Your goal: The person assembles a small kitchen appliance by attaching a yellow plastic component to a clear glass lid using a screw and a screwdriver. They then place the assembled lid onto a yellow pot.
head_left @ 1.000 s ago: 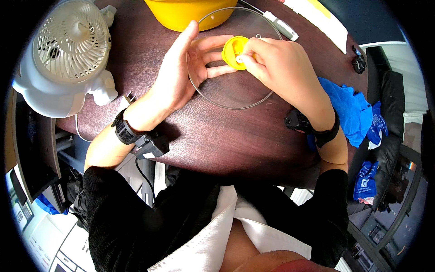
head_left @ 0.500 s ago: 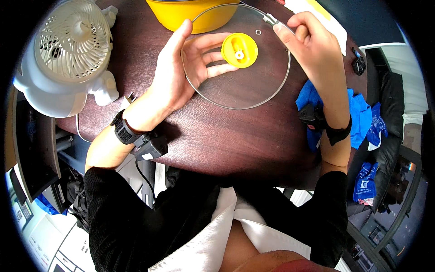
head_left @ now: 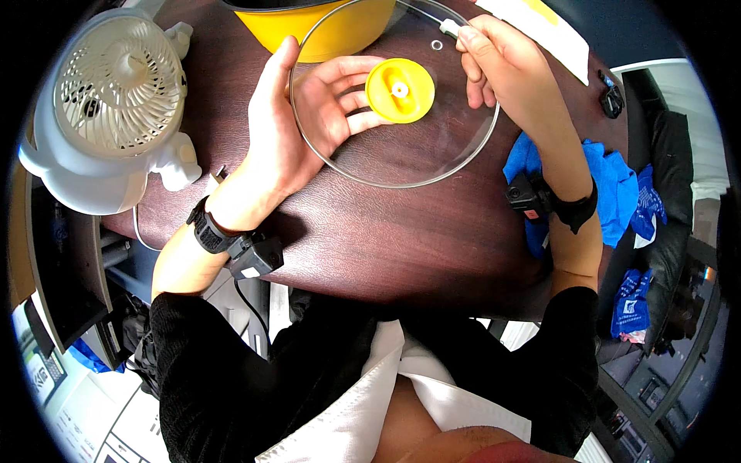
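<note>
My left hand (head_left: 297, 116) supports a round clear glass lid (head_left: 386, 158) from beneath, fingers spread behind the glass and thumb up outside the metal rim. At the lid's middle sits a yellow knob (head_left: 417, 92) with a small white post in its hollow; my left fingertips reach its edge. A small metal-ringed vent hole (head_left: 437, 45) shows above the knob. Over the lid's upper right rim, my right hand (head_left: 502, 62) is closed on a thin screwdriver (head_left: 449, 28) with a white collar. Its slim shaft points to the upper left; the handle is mostly hidden by my fingers.
A yellow pot (head_left: 324, 35) stands beyond the lid on the dark brown table (head_left: 347, 239). At left is a white fan (head_left: 116, 116). Blue cloth (head_left: 614, 197) lies under and beside my right forearm; a white sheet (head_left: 556, 38) and a small black object (head_left: 610, 99) are farther right.
The lid has shifted slightly left and turned, so the knob's hollow looks different. My right hand has moved a little left and up, its lower fingers now loosened below the screwdriver.
</note>
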